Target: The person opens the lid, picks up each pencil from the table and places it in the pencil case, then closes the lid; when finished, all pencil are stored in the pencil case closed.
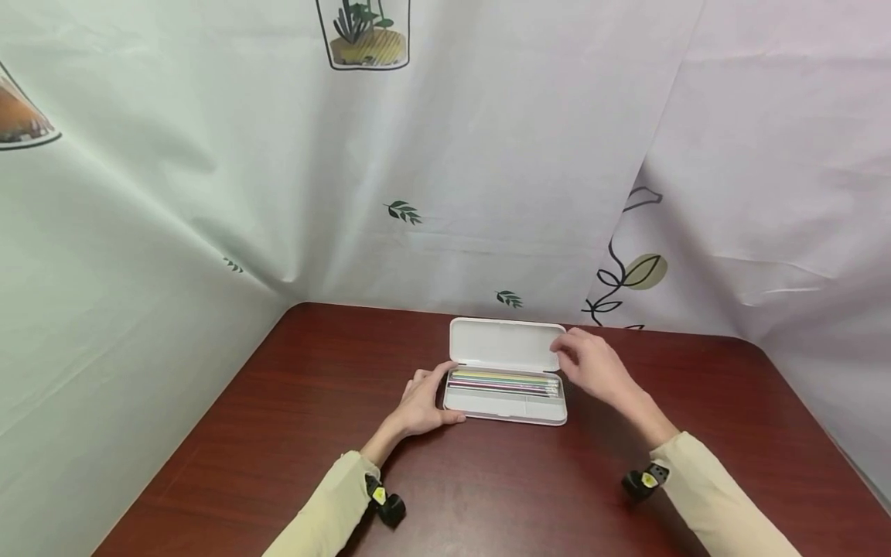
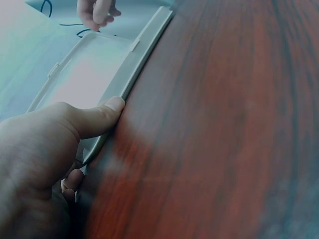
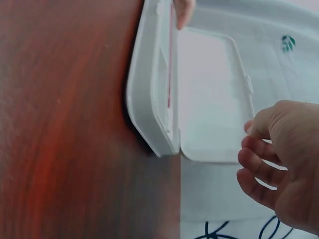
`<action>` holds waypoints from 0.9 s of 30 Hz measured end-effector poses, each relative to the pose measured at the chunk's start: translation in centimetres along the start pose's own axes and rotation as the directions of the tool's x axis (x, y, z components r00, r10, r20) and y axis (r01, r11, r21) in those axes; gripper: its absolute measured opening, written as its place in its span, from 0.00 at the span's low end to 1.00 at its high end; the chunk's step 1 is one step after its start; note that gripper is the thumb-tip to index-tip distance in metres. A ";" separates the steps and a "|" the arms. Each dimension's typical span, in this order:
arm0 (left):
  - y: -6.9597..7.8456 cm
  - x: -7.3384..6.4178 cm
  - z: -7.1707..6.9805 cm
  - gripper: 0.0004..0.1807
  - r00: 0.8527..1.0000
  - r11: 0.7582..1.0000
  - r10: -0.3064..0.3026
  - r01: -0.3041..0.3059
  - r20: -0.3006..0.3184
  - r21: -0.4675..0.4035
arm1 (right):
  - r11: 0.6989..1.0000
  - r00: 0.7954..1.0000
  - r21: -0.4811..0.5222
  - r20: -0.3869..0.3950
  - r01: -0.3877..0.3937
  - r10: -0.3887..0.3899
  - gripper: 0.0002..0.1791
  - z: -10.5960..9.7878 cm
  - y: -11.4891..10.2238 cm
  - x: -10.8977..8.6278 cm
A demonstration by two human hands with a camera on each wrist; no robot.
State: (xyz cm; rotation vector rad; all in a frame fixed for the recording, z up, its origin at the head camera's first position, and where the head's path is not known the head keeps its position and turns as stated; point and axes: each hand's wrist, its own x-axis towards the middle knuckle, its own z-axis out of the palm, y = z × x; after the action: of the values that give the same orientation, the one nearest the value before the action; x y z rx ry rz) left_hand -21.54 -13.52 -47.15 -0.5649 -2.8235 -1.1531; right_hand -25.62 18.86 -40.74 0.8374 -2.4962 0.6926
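A white pencil case (image 1: 504,422) lies on the table with its lid (image 1: 497,344) standing up at the back. Several colored pencils (image 1: 504,382) lie side by side in its rear part. My left hand (image 1: 421,404) grips the left end of the case, its thumb (image 2: 102,117) on the front edge and the other fingers toward the back. By the lid's upper right corner is my right hand (image 1: 590,362), its fingers (image 3: 259,167) loosely bent with nothing seen between them. Whether a fingertip touches the lid I cannot tell.
The dark reddish wooden table (image 1: 473,480) runs back to a pale printed curtain (image 1: 487,178), which hangs close behind the lid. A black wrist camera (image 1: 391,510) sits on the left sleeve and another camera (image 1: 636,485) on the right.
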 end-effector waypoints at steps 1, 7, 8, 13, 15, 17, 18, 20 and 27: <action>0.0 0.0 0.0 0.48 1.000 1.000 -0.001 0.001 0.000 -0.001 | 1.000 1.000 0.012 -0.026 -0.004 0.004 0.08 -0.1 0.3 0.0; -0.1 -0.1 0.1 0.48 1.000 1.000 -0.004 0.004 -0.006 0.002 | 0.994 0.992 0.105 -0.125 -0.018 0.032 0.09 -0.8 1.8 0.4; -0.1 -0.1 0.1 0.48 1.000 1.000 -0.002 0.002 -0.006 0.004 | 0.992 0.991 0.123 -0.124 -0.031 0.046 0.09 -0.9 1.9 0.5; 0.0 0.0 0.0 0.49 1.000 1.000 -0.001 0.001 -0.003 -0.002 | 0.974 0.985 0.179 -0.078 -0.138 0.154 0.10 -1.0 2.7 0.8; 0.0 0.0 0.1 0.49 1.000 1.000 -0.003 0.003 -0.004 -0.003 | 0.961 0.979 0.207 -0.056 -0.181 0.197 0.10 -1.0 2.9 1.1; 0.0 0.0 0.1 0.49 1.000 1.000 -0.005 0.005 -0.007 -0.003 | 0.945 0.972 0.245 -0.032 -0.217 0.231 0.10 -1.0 3.0 1.4; 0.0 0.0 0.1 0.49 1.000 1.000 -0.007 0.007 -0.007 -0.003 | 0.935 0.968 0.267 -0.017 -0.235 0.249 0.11 -0.9 3.0 1.5; 0.0 0.0 0.2 0.49 1.000 1.000 -0.008 0.008 -0.008 -0.004 | 0.912 0.960 0.307 0.021 -0.274 0.281 0.12 -0.8 3.1 1.8; -0.1 0.0 0.1 0.49 1.000 1.000 -0.005 0.005 -0.003 -0.006 | 0.873 0.942 0.355 0.102 -0.336 0.321 0.14 -0.5 2.9 2.9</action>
State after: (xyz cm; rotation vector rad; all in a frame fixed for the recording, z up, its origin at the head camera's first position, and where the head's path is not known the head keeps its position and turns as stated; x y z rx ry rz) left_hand -21.53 -13.50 -47.31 -0.5560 -2.8218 -1.1623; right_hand -29.50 19.93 -39.78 0.5449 -2.6136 1.3049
